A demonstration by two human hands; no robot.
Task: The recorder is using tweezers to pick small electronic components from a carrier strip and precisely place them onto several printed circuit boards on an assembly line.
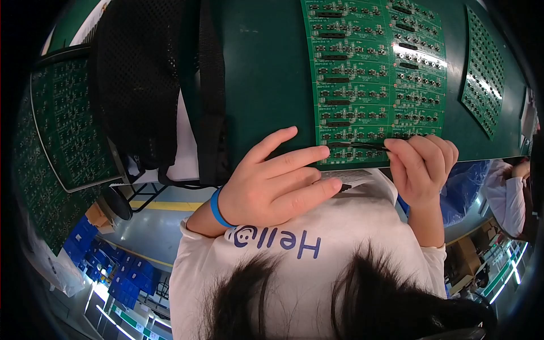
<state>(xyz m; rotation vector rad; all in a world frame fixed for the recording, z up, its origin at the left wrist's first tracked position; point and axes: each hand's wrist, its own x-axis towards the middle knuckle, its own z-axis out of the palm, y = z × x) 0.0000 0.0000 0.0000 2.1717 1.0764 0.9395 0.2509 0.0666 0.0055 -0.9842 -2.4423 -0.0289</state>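
A green circuit board panel [362, 85], made up of repeated small boards with black strip-shaped parts, lies on the dark green table in front of me. My right hand [422, 161] is at its near right part, fingers closed in a pinch around thin black tweezers [367, 147]. The tweezers point left along the nearest row, their tips close to a dark strip at that row's left end. My left hand [277, 181], with a blue wristband [216, 207], is open with fingers spread. One fingertip is at the panel's near left edge.
Another green board panel [483, 73] lies at the right of the table [260, 73]. A black mesh bag [136, 79] with a strap stands to the left, beside more green panels [62, 119]. Blue boxes [127, 272] stand farther off. Part of another person [506, 192] shows at right.
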